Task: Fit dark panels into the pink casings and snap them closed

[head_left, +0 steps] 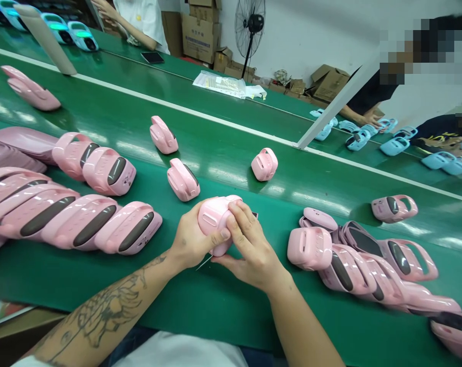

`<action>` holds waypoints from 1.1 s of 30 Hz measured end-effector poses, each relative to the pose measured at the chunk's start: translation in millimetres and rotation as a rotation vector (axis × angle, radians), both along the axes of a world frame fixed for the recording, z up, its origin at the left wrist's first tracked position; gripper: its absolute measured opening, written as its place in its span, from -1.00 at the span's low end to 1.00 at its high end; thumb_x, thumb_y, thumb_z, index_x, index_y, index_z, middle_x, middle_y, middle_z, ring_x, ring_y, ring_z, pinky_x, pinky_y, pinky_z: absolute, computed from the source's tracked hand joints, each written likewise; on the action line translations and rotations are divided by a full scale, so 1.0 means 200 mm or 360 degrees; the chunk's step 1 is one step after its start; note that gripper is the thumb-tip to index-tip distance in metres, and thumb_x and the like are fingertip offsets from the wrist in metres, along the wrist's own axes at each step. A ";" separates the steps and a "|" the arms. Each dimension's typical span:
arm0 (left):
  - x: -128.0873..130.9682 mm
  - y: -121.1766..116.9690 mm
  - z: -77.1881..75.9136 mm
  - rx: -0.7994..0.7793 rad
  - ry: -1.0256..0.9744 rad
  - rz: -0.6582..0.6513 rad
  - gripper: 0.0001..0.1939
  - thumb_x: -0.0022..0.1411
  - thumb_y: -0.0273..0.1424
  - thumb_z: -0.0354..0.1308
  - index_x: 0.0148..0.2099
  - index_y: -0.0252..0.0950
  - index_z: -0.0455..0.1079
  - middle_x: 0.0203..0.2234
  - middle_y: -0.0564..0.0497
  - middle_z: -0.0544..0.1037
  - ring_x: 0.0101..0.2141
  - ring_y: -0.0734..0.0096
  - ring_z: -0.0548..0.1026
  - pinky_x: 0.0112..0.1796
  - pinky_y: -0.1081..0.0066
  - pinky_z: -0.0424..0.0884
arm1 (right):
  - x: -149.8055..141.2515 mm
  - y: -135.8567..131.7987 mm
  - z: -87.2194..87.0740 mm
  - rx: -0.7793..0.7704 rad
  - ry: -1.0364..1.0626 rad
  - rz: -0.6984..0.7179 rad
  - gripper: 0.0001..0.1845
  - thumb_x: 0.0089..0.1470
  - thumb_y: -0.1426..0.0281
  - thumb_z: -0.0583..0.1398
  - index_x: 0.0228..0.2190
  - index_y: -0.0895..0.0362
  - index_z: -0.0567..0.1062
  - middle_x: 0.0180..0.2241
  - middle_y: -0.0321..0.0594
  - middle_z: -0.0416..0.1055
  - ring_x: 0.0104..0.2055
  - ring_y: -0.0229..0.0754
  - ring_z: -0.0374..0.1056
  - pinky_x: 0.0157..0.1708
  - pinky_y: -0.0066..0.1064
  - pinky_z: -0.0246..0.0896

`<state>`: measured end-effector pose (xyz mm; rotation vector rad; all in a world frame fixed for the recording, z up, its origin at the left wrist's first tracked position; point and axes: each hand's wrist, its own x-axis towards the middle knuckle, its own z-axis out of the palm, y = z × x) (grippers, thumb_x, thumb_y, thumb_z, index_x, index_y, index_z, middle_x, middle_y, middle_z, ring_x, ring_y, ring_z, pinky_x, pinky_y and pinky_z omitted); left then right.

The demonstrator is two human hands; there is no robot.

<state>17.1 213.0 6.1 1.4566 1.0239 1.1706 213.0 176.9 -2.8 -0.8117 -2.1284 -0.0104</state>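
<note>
Pink casing [214, 216] is gripped from both sides over the green tabletop [223, 306], straight in front of the wearer; whether its underside touches the surface is hidden. The left hand [188, 232] wraps its left side, thumb laid across the near face, while the right hand [253, 250] clasps its right side, fingers curled over it and thumb low underneath. A thin pale sliver [204, 262] shows just below the casing, too small to identify, and is best kept from scraping the glossy shell.

For good handling, the left hand would do well as a steady cradle, letting the right fingers press evenly without twisting, since such smooth plastic probably slips and smears easily. Room matters too: two loose casings [183, 179] sit just beyond the held casing and to its left, a row of dark-panelled casings [112, 232] lies farther left of it, and a heap of similar casings [356, 267] lies to its right. Keeping elbows close and turns small should avoid knocking any of these.
</note>
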 end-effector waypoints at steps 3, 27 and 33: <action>0.01 0.01 0.01 -0.0049 -0.0099 -0.0092 -0.20 0.15 0.04 0.52 0.26 -0.38 0.53 0.18 -0.28 0.69 0.17 -0.18 0.65 0.16 0.06 0.56 | 0.00 0.01 -0.01 -0.0027 0.0003 -0.0024 0.19 0.23 0.25 0.49 0.59 0.22 -0.02 0.47 0.36 0.26 0.64 0.31 0.02 0.49 0.32 0.22; 0.03 0.06 0.02 -0.0091 -0.1062 -0.0160 -0.10 0.13 0.19 0.48 0.34 -0.23 0.50 0.17 -0.27 0.66 0.19 -0.27 0.60 0.11 -0.01 0.60 | -0.12 -0.04 -0.01 -0.0897 0.1130 -0.0506 -0.29 0.41 -0.07 0.24 0.40 0.01 0.36 0.27 0.08 0.48 0.23 0.14 0.52 0.15 0.03 0.55; 0.00 0.05 0.02 -0.0098 -0.0829 -0.0354 -0.04 0.09 0.06 0.58 0.41 -0.21 0.42 0.30 -0.30 0.57 0.30 -0.28 0.51 0.19 0.03 0.57 | -0.18 0.00 -0.03 -0.1443 0.1648 0.0177 -0.32 0.46 -0.12 0.10 0.29 0.08 0.49 0.14 0.06 0.64 0.11 0.11 0.64 -0.02 -0.09 0.66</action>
